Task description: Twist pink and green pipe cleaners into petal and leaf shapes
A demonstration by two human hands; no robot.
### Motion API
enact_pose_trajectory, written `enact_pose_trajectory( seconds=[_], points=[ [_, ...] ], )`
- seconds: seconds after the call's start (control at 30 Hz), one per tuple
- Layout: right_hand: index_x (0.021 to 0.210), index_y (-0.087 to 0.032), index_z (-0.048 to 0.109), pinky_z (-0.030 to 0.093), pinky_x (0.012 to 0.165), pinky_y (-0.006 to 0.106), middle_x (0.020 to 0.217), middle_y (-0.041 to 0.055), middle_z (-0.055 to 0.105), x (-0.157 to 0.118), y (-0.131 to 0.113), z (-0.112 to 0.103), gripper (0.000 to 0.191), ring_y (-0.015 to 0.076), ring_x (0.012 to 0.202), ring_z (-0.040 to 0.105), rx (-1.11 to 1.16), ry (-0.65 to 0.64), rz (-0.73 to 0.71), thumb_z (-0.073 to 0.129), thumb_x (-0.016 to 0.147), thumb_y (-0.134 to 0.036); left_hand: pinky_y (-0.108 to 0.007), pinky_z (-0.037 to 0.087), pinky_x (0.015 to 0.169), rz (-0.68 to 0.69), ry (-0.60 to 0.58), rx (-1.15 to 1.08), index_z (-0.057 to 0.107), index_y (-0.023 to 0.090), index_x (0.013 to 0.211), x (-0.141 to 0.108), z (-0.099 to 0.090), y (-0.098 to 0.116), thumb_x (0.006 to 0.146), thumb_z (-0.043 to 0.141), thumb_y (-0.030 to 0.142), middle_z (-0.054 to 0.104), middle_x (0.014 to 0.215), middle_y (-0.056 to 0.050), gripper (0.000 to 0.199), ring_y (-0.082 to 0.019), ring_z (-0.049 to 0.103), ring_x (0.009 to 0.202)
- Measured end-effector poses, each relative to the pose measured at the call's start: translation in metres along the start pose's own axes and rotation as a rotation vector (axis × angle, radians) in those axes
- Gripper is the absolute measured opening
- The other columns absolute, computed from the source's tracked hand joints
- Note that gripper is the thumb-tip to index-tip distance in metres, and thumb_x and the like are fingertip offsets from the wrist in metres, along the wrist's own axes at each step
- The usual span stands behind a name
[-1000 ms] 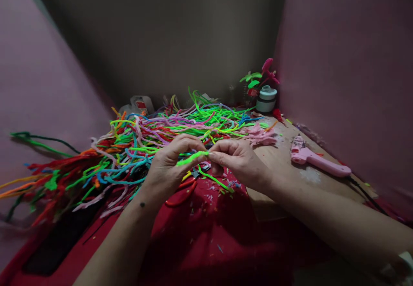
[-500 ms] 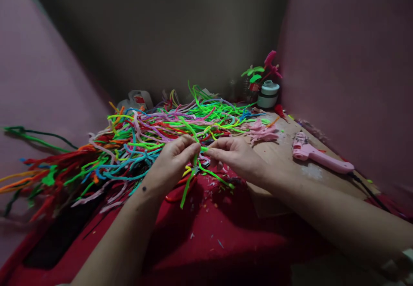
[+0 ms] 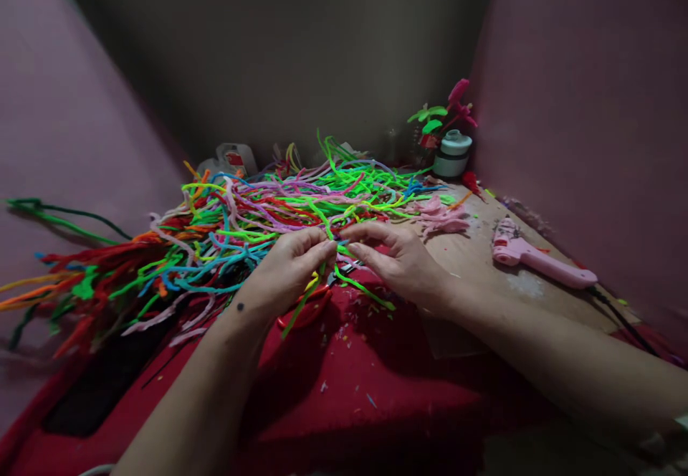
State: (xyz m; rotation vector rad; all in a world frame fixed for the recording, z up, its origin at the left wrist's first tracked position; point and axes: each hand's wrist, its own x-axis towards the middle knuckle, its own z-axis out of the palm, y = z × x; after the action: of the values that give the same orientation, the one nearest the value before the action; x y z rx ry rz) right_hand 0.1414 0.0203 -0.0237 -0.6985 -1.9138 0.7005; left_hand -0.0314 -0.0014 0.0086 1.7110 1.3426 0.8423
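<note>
Bright green fuzzy stems [image 3: 365, 292] meet between my hands at the middle of the view, their ends hanging over the red cloth. My left hand [image 3: 293, 264] pinches them between thumb and fingers. From the right, the fingertips of my right hand [image 3: 395, 257] touch the same green stems, thumb and index a little apart with green between them. Behind and left of the hands spreads a big pile of coloured fuzzy stems [image 3: 258, 207]. Scissors with red handles [image 3: 306, 310] lie below my left hand, partly hidden.
On a brown board [image 3: 484, 289] at right rests a pink glue gun [image 3: 545, 261] with a black cord. Behind are pink fuzzy petals [image 3: 438, 214] and a white-lidded jar [image 3: 452, 153]. A black flat object [image 3: 102, 383] lies left on the red cloth [image 3: 355, 390].
The hanging green end under my left hand has swung left. My right index finger has lifted and parted somewhat from the thumb. The view has shifted slightly.
</note>
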Motion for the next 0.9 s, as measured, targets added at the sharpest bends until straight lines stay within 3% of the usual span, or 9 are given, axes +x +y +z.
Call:
enact_pose_trajectory(
  seconds=[0.1,0.23,0.3,0.37,0.47,0.53,0.7,0.9],
  points=[
    [0.105,-0.020,0.065,0.042,0.086,0.036,0.102,0.0079,0.058,0.003,0.001,-0.003,0.026,0.0171,0.097,0.051,-0.291,0.079,-0.289,0.050,0.084,-0.015,-0.021,0.035,0.053,0.015,-0.070,0.026,0.053,0.015,0.063,-0.004,0.001,0.007,0.078,0.053,0.031,0.050,0.059,0.002,0.021,-0.009,0.043,0.055],
    [0.076,-0.019,0.068,0.038,0.089,0.040,0.101,0.0081,0.061,0.005,0.003,-0.005,0.017,0.0210,0.101,0.046,-0.499,0.083,-0.386,0.053,0.083,-0.017,-0.020,0.032,0.051,0.011,-0.068,0.036,0.052,0.015,0.064,-0.007,0.003,0.011,0.078,0.054,0.031,0.047,0.057,0.003,0.021,-0.008,0.040,0.053],
    [0.068,-0.017,0.066,0.041,0.083,0.037,0.084,0.0069,0.064,0.005,0.002,-0.005,0.018,0.0192,0.089,0.049,-0.424,0.032,-0.289,0.055,0.082,-0.017,-0.020,0.031,0.049,-0.009,-0.044,0.035,0.050,0.016,0.063,-0.007,0.004,0.010,0.079,0.053,0.034,0.047,0.056,0.003,0.024,-0.008,0.040,0.052],
    [0.067,-0.015,0.065,0.043,0.070,0.032,0.067,0.0039,0.062,0.005,-0.001,-0.005,0.018,0.0149,0.071,0.051,-0.231,-0.068,-0.050,0.055,0.081,-0.019,-0.020,0.031,0.049,-0.022,-0.031,0.023,0.049,0.016,0.064,-0.007,0.003,0.008,0.079,0.053,0.033,0.048,0.057,0.003,0.023,-0.008,0.041,0.052],
    [0.067,-0.012,0.065,0.043,0.057,0.025,0.061,0.0021,0.062,0.005,-0.008,-0.007,0.022,0.0102,0.056,0.052,0.153,-0.216,0.338,0.054,0.081,-0.025,-0.020,0.030,0.049,-0.026,-0.009,0.013,0.048,0.016,0.064,-0.007,0.002,0.007,0.079,0.052,0.032,0.047,0.057,0.003,0.022,-0.008,0.040,0.052],
    [0.066,-0.011,0.065,0.044,0.056,0.024,0.061,0.0028,0.064,0.007,-0.012,-0.009,0.022,0.0096,0.055,0.055,0.322,-0.273,0.485,0.056,0.080,-0.026,-0.020,0.030,0.048,-0.019,0.010,0.011,0.048,0.016,0.064,-0.006,0.002,0.006,0.079,0.052,0.032,0.047,0.057,0.003,0.022,-0.008,0.040,0.051],
    [0.058,-0.011,0.062,0.043,0.047,0.021,0.050,0.0001,0.059,0.010,-0.018,-0.009,0.018,0.0071,0.044,0.052,0.355,-0.303,0.602,0.059,0.075,-0.016,-0.020,0.030,0.047,0.002,0.060,0.056,0.048,0.016,0.060,-0.004,0.010,0.004,0.077,0.054,0.031,0.046,0.054,0.004,0.023,-0.008,0.039,0.049],
    [0.058,-0.012,0.060,0.041,0.041,0.017,0.049,-0.0006,0.059,0.008,-0.014,-0.002,0.017,0.0059,0.039,0.051,0.389,-0.145,0.664,0.057,0.076,-0.010,-0.019,0.033,0.050,0.026,0.170,-0.048,0.055,0.015,0.066,-0.001,0.014,0.001,0.076,0.056,0.031,0.050,0.058,0.003,0.019,-0.008,0.042,0.053]
  ],
)
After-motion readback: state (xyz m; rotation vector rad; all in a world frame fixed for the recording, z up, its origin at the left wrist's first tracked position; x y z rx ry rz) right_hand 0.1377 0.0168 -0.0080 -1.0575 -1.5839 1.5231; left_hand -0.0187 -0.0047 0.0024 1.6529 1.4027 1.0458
